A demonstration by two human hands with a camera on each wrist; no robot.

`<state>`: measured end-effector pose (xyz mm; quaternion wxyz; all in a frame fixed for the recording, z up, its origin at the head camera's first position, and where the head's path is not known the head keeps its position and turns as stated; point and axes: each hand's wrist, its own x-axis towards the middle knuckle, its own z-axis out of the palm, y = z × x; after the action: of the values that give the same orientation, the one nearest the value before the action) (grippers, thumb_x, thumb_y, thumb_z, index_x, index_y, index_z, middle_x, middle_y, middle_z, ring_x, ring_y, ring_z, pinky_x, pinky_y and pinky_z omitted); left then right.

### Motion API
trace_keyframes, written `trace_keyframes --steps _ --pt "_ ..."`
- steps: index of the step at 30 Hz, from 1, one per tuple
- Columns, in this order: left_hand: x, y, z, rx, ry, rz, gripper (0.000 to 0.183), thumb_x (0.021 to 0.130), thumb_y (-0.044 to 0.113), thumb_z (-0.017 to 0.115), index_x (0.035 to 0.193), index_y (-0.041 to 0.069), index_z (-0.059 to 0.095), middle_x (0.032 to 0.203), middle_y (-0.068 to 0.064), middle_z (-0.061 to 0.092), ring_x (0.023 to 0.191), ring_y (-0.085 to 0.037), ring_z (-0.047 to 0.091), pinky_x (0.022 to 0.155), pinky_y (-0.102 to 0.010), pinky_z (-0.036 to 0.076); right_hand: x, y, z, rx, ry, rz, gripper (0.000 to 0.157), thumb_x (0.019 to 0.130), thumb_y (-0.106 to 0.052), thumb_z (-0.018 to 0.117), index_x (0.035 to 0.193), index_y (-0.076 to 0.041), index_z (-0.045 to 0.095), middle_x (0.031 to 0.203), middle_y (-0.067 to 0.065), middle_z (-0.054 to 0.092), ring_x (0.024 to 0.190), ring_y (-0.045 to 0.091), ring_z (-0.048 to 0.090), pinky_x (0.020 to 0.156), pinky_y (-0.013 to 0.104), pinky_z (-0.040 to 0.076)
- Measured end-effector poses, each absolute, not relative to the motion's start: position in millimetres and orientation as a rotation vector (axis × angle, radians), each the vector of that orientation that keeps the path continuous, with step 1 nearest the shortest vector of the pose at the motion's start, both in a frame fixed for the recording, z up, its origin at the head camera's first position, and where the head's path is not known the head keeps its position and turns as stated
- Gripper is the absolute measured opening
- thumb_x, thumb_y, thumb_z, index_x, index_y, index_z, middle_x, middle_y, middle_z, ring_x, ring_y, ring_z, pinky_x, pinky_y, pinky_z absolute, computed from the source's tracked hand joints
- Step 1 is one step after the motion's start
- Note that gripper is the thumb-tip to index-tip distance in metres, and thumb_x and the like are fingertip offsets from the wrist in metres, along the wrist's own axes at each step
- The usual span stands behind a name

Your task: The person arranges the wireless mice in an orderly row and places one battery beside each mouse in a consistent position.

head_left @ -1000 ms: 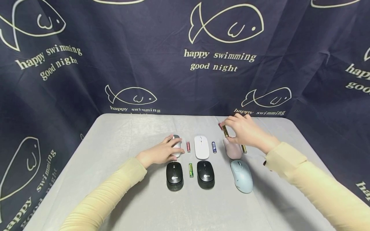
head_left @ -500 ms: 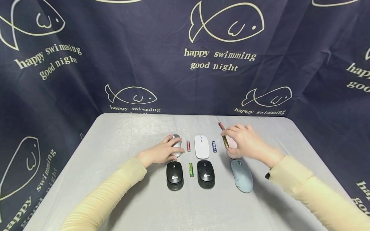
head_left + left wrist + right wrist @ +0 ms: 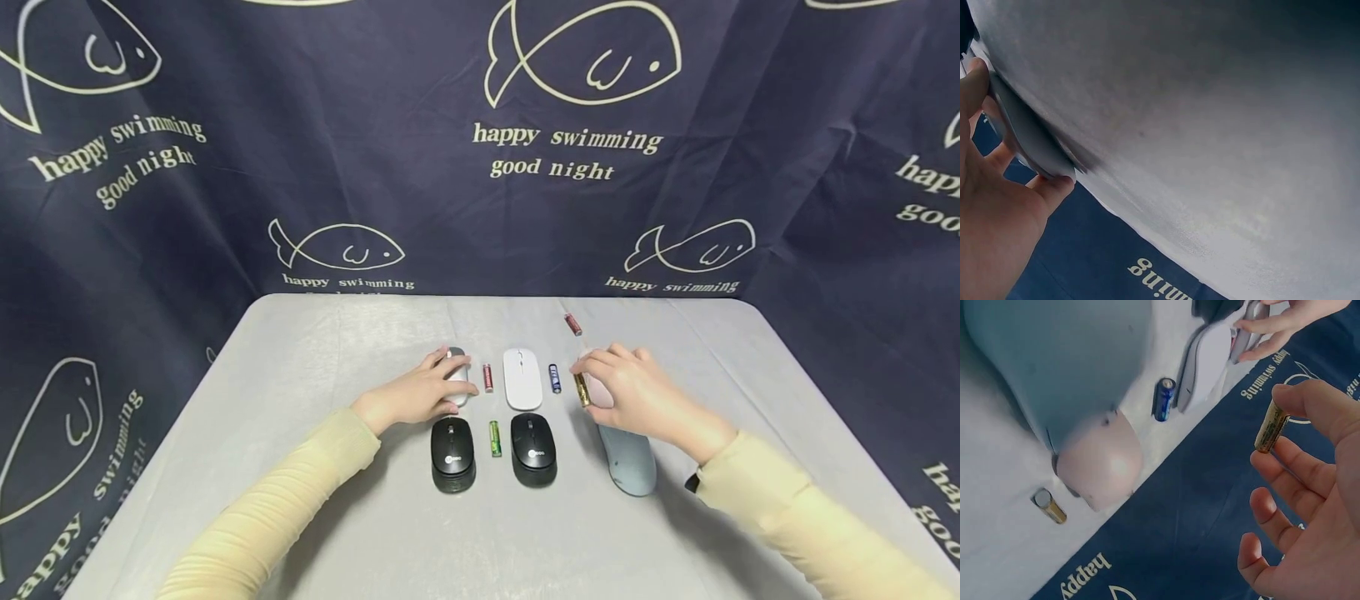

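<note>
My right hand (image 3: 633,396) pinches a gold battery (image 3: 582,389) between thumb and fingertip, as the right wrist view also shows. It is over the pink mouse (image 3: 600,390), partly covering it and the upper end of the light blue mouse (image 3: 630,462). A second gold battery (image 3: 1051,507) lies beside the pink mouse in the right wrist view, hidden by the hand in the head view. My left hand (image 3: 416,393) grips a grey and white mouse (image 3: 459,387) by its sides, fingers spread over it. In the left wrist view that mouse (image 3: 1029,131) sits between thumb and fingers.
A white mouse (image 3: 522,379) stands mid-table between a red battery (image 3: 487,377) and a blue battery (image 3: 554,378). Nearer are two black mice (image 3: 453,450) with a green battery (image 3: 495,438) between them. Another red battery (image 3: 573,324) lies behind the pink mouse, toward the table's (image 3: 360,317) back edge.
My right hand has come down and nearer with the gold battery, from above the pink mouse's far end to its left side. The left hand keeps its hold on the grey and white mouse.
</note>
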<state>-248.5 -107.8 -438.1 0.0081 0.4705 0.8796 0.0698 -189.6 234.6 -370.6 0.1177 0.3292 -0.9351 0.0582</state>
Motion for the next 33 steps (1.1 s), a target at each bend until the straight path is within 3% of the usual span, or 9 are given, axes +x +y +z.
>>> trace_keyframes --steps 8,16,21,28,33 --pt "-247.7 -106.9 -435.5 1.465 2.743 0.223 0.037 0.090 0.027 0.063 0.127 0.023 0.059 0.146 -0.022 0.034 0.132 -0.055 0.024 0.112 -0.059 0.022 -183.6 235.4 -388.1 0.964 -2.731 0.200 0.048 0.065 -0.028 0.079 0.108 -0.013 0.065 0.107 0.000 0.064 0.098 0.022 0.054 0.067 0.033 0.035" --pt "-250.2 -107.3 -437.8 1.449 2.745 0.207 0.037 0.091 0.030 0.062 0.128 0.025 0.058 0.147 -0.021 0.034 0.134 -0.054 0.024 0.113 -0.057 0.022 -178.0 234.7 -406.5 0.955 -2.760 0.198 0.047 0.065 -0.028 0.079 0.107 -0.012 0.065 0.108 0.001 0.064 0.104 0.027 0.056 0.077 0.047 0.044" --pt "-251.6 -107.9 -439.9 1.452 2.740 0.203 0.038 0.091 0.030 0.061 0.128 0.025 0.058 0.147 -0.020 0.033 0.134 -0.054 0.024 0.114 -0.057 0.021 -176.3 232.1 -415.7 0.947 -2.799 0.192 0.048 0.066 -0.030 0.080 0.108 -0.013 0.065 0.108 0.000 0.064 0.100 0.023 0.055 0.074 0.040 0.042" --pt "-253.0 -108.1 -441.0 1.471 2.741 0.192 0.038 0.091 0.031 0.062 0.128 0.025 0.058 0.147 -0.021 0.034 0.133 -0.054 0.024 0.114 -0.056 0.021 -174.2 228.4 -425.5 0.956 -2.829 0.209 0.046 0.066 -0.029 0.079 0.107 -0.014 0.065 0.106 -0.002 0.065 0.099 0.022 0.055 0.079 0.042 0.044" --pt "-253.2 -107.9 -441.0 1.468 2.741 0.193 0.038 0.090 0.030 0.062 0.128 0.025 0.058 0.147 -0.021 0.034 0.133 -0.054 0.024 0.113 -0.057 0.021 -172.1 226.4 -429.1 0.974 -2.825 0.204 0.044 0.065 -0.029 0.078 0.105 -0.014 0.066 0.103 -0.003 0.065 0.095 0.020 0.055 0.075 0.038 0.042"
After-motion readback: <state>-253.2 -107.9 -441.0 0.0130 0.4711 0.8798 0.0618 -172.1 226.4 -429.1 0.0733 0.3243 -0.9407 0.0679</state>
